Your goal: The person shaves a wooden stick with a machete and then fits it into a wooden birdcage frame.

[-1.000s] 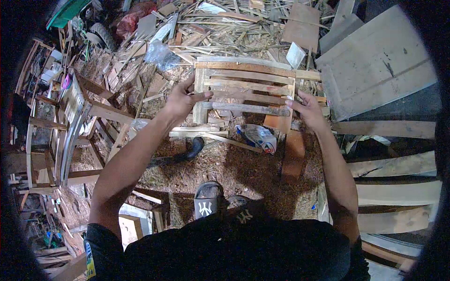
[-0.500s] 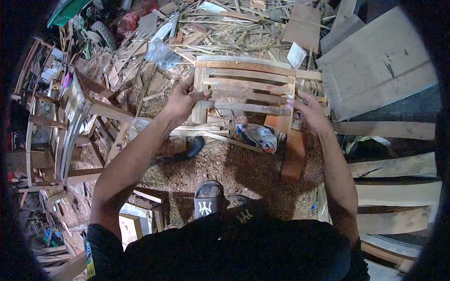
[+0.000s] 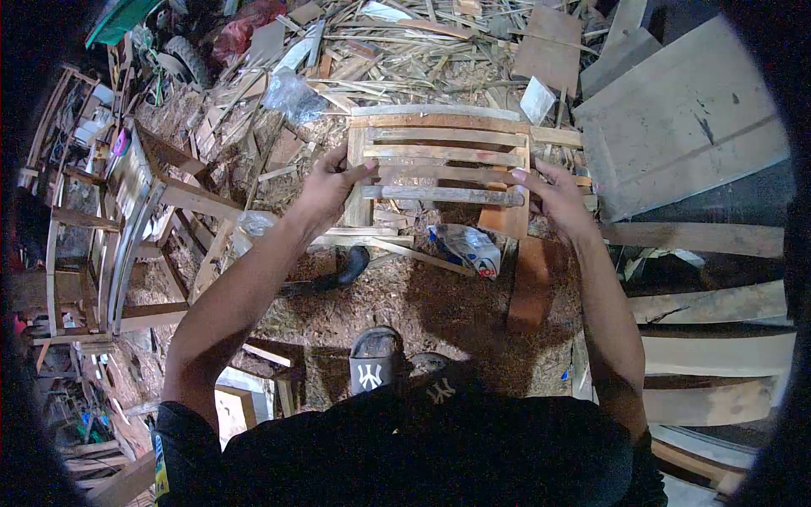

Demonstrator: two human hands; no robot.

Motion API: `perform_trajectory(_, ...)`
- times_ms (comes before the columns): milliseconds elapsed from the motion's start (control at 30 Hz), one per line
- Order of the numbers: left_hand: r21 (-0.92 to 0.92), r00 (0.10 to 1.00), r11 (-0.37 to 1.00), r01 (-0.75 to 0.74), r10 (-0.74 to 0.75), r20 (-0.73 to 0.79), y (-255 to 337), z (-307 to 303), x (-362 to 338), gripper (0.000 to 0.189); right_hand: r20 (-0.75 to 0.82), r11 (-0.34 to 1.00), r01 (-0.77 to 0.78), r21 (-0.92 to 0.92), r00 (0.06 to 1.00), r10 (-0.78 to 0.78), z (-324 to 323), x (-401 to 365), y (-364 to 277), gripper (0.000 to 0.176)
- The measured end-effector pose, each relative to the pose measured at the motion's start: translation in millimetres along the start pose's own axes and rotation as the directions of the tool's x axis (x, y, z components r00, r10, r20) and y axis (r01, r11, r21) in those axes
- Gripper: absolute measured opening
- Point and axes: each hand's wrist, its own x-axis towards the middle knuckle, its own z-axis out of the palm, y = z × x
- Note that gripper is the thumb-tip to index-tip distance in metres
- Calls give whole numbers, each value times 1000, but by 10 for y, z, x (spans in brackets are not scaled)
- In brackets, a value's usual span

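Observation:
A wooden slatted frame (image 3: 448, 155) with several curved horizontal slats spans the middle, between my hands. My left hand (image 3: 328, 188) grips its left upright, thumb over the front edge near the slat ends. On the other side my right hand (image 3: 553, 196) holds the right upright, thumb on the end of a lower slat. The lowest slat (image 3: 439, 195) looks greyer than the others. Below the frame, a printed plastic bag (image 3: 469, 249) lies on the sawdust floor, beside a reddish-brown board (image 3: 530, 283).
Curved boards (image 3: 718, 355) are stacked at the right, below a large flat panel (image 3: 684, 127). Wooden furniture frames (image 3: 127, 228) stand at the left. Scrap strips (image 3: 405, 63) cover the floor at the back. A dark curved object (image 3: 351, 266) lies near my sandals (image 3: 376, 359).
The slatted frame has tilted slightly, its right end a little lower and the gaps between slats looking wider. Both hands keep their hold.

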Motion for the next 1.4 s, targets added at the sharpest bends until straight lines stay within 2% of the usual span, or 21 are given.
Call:
perform_trajectory(167,37,1000,999,-20,19,10,-21,-4,-19,50,1,1000,1,-30,1000,-1,31,22,-34,38)
perform_trajectory(233,14,999,1000,-18,18,27,-38,-25,-8,48,-2,991,13,-135,1000,-13,-14,67,18,36)
perform_trajectory(367,32,997,998,-45,42,68,-15,-28,-25,48,9,995,100,-22,995,-100,21,68,48,36)
perform_trajectory(433,52,996,997,-54,51,67,10,-5,-39,48,-30,1000,-18,4,999,18,47,29,-37,36)
perform_trajectory(467,86,997,994,-61,57,45,19,2,-39,48,-30,1000,-19,5,999,19,35,51,-1,36)
perform_trajectory(533,120,998,991,-66,63,24,-15,-24,-11,48,16,996,80,31,997,-81,-1,102,92,38)
perform_trajectory(767,126,991,983,-131,130,20,-114,-34,-6,56,-11,992,109,-61,994,-110,-90,129,281,41)
perform_trajectory(833,108,989,983,-147,143,39,-120,-55,-3,57,29,996,75,-47,997,-73,-61,85,171,39)
perform_trajectory(933,135,995,986,-100,101,5,-16,-5,-35,58,18,997,75,-6,997,-75,-13,56,50,37)
perform_trajectory(1000,282,999,959,-27,38,-33,126,38,-91,56,47,996,91,-27,995,-89,-82,141,47,36)
perform_trajectory(1067,274,999,961,-26,34,-25,232,23,-112,55,77,994,103,-45,992,-100,-103,163,58,34)
perform_trajectory(1167,230,998,972,-45,53,-28,262,-146,-46,54,36,996,87,-4,996,-87,47,136,-138,33)
perform_trajectory(1233,276,997,961,-19,37,-60,378,-169,-94,53,29,999,-18,-31,999,19,118,183,-203,32)
perform_trajectory(1267,290,996,957,21,5,-89,414,-179,-145,49,32,999,-15,-29,999,16,155,212,-214,32)
perform_trajectory(1333,311,994,948,65,-33,-105,465,-218,-170,51,67,989,-132,66,990,127,233,269,-220,32)
perform_trajectory(1400,326,990,939,106,-68,-126,470,-297,-164,54,60,986,-150,71,988,146,309,303,-199,32)
